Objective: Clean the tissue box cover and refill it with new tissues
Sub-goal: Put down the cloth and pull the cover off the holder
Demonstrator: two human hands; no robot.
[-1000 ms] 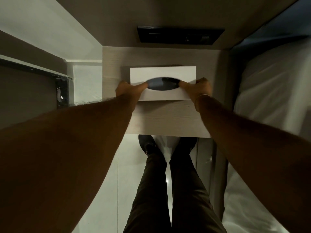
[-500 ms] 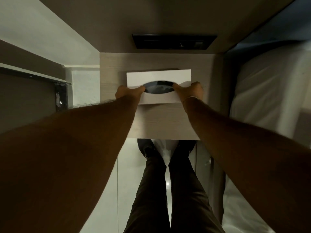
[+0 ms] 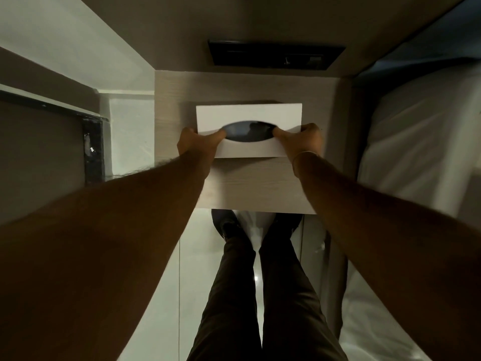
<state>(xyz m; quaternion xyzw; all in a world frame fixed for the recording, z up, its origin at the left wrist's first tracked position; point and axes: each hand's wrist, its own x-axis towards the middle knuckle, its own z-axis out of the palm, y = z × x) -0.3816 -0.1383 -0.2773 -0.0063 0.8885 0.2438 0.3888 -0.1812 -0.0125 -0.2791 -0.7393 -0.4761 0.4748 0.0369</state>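
A white rectangular tissue box cover (image 3: 250, 114) with a dark oval slot in its top lies on a pale wooden bedside table (image 3: 250, 188). My left hand (image 3: 197, 142) grips its left end, with a thumb at the left tip of the slot. My right hand (image 3: 299, 139) grips the right end the same way, thumb at the slot's right tip. Inside the slot I see only darkness; no tissue shows.
A black panel (image 3: 276, 54) is set in the wall behind the table. A bed with white sheets (image 3: 421, 152) runs along the right. To the left stand a dark-framed glass partition (image 3: 93, 149) and a glossy white floor (image 3: 135, 136). My legs and shoes (image 3: 257, 282) stand before the table.
Both hands stay on the cover's ends with thumbs at the slot. The view has shifted slightly, so the cover appears a little lower in frame.
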